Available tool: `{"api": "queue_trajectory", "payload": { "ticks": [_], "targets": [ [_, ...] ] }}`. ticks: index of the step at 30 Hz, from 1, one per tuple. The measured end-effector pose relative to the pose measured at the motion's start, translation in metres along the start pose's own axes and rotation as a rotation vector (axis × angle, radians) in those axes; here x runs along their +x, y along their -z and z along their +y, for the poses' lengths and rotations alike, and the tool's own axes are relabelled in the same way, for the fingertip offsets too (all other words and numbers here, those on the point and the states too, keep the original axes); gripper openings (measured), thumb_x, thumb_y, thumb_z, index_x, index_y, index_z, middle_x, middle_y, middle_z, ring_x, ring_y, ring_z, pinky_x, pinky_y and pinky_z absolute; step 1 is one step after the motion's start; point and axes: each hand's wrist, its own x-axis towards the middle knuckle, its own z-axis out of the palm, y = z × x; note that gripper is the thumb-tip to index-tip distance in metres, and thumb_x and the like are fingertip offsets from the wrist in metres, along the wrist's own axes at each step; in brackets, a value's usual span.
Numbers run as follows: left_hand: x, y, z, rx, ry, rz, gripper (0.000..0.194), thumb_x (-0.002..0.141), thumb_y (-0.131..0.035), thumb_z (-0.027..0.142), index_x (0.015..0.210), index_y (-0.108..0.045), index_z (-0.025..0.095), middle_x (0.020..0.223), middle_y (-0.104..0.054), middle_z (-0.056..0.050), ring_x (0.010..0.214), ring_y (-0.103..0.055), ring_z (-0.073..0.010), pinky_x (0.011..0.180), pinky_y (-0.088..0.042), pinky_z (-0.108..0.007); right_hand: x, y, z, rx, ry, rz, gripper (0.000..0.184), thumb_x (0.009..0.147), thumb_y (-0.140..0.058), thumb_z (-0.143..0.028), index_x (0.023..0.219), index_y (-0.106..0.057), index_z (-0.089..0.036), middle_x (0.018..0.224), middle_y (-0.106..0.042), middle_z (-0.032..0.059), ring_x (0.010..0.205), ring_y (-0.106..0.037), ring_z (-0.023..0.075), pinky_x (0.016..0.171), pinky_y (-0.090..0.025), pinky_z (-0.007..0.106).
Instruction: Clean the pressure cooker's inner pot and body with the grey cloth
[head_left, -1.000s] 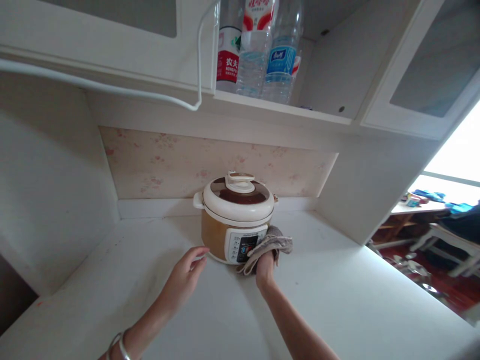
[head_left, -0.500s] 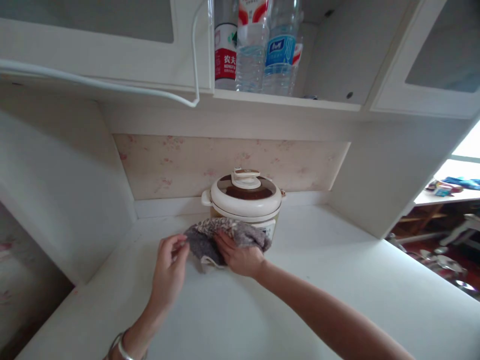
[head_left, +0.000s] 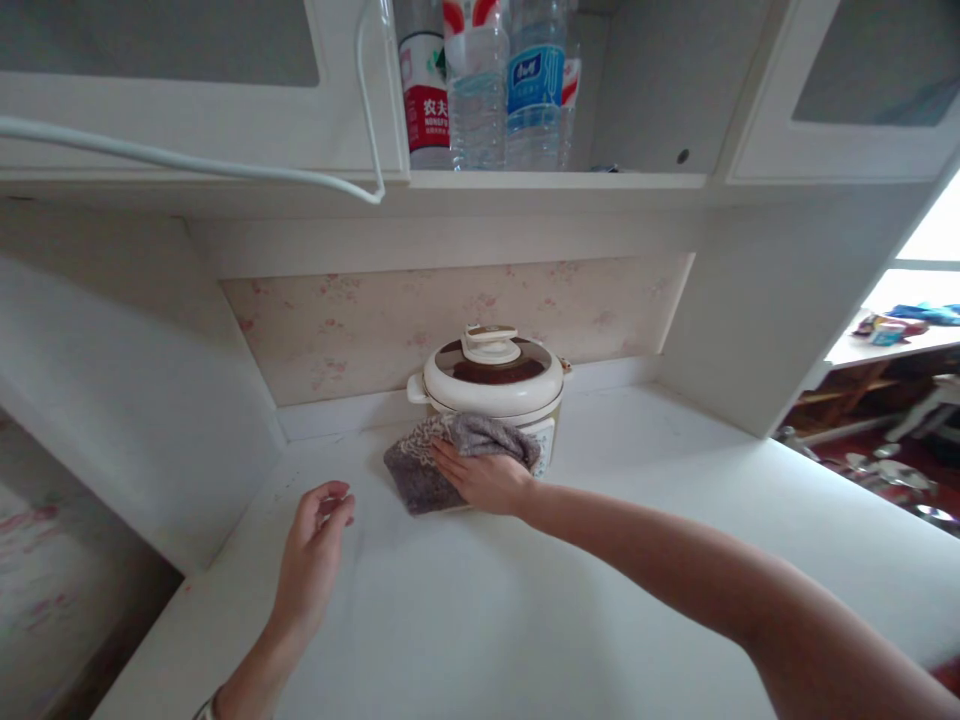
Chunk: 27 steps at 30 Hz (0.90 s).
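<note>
A cream and brown electric cooker (head_left: 491, 380) stands at the back of a white counter (head_left: 600, 600). My right hand (head_left: 484, 478) presses a grey cloth (head_left: 427, 470) against the cooker's lower front and left side, fingers laid over the cloth. The cloth covers the cooker's control panel. My left hand (head_left: 313, 550) hovers over the counter to the left of the cloth, holding nothing, with its fingers loosely curled and apart.
Above, a white shelf (head_left: 555, 180) holds several plastic water bottles (head_left: 480, 80). A white cable (head_left: 225, 165) runs along the upper cabinet. A white side wall (head_left: 757, 320) closes the counter on the right. Furniture and clutter lie beyond at the far right.
My right hand has carried the cloth from the cooker's right front round to its left front. My left hand touched the cloth half a second ago, then let go and drew back left.
</note>
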Motion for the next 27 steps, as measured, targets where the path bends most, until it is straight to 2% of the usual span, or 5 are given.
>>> {"api": "queue_trajectory", "payload": {
  "ticks": [7,11,14,18,27],
  "targets": [
    [0.029,-0.003,-0.014,-0.085,0.138,-0.075,0.038,0.069,-0.069,0.045,0.093,-0.063,0.017,0.099,-0.063,-0.005,0.083,-0.064,-0.019,0.069,-0.055,-0.031,-0.082,0.0,0.018,0.116,0.11,0.081,0.046,0.092,-0.046,-0.019,0.137,-0.052,-0.029,0.144,-0.05,-0.0049,0.136,-0.041,0.0094,0.101,-0.044,0.024],
    [0.041,-0.019,-0.013,-0.099,0.243,-0.248,0.045,0.072,-0.068,0.049,0.102,-0.063,0.017,0.117,-0.062,-0.012,0.099,-0.065,-0.0235,0.079,-0.056,-0.035,-0.102,0.015,0.031,0.094,-0.17,0.042,0.044,0.092,-0.051,-0.03,0.134,-0.051,-0.043,0.133,-0.061,-0.0042,0.128,-0.049,0.0184,0.118,-0.02,0.049],
    [0.051,-0.042,-0.006,-0.101,0.329,-0.459,0.053,0.077,-0.065,0.056,0.116,-0.06,0.02,0.14,-0.051,-0.017,0.115,-0.061,-0.0271,0.086,-0.055,-0.038,-0.104,0.01,0.031,0.017,-0.378,0.196,0.034,0.09,-0.051,-0.03,0.122,-0.064,-0.032,0.127,-0.063,0.0043,0.135,-0.04,0.0297,0.114,-0.003,0.066],
    [0.071,-0.079,0.004,-0.026,0.262,-0.543,0.069,0.075,-0.063,0.064,0.131,-0.053,0.024,0.154,-0.034,-0.018,0.133,-0.047,-0.0309,0.095,-0.05,-0.042,-0.097,-0.014,0.03,0.097,-0.658,0.479,0.043,0.089,-0.045,-0.036,0.123,-0.061,-0.016,0.138,-0.051,0.017,0.142,-0.025,0.037,0.113,-0.02,0.064],
    [0.103,-0.114,-0.007,-0.067,0.025,-0.634,0.086,0.063,-0.078,0.054,0.136,-0.053,0.018,0.143,-0.05,-0.018,0.124,-0.055,-0.0341,0.104,-0.042,-0.048,-0.092,-0.042,-0.003,0.667,-1.361,0.602,0.065,0.097,-0.012,-0.049,0.127,-0.058,-0.013,0.116,-0.065,0.0174,0.115,-0.058,0.0282,0.101,-0.044,0.047]
  ]
}}
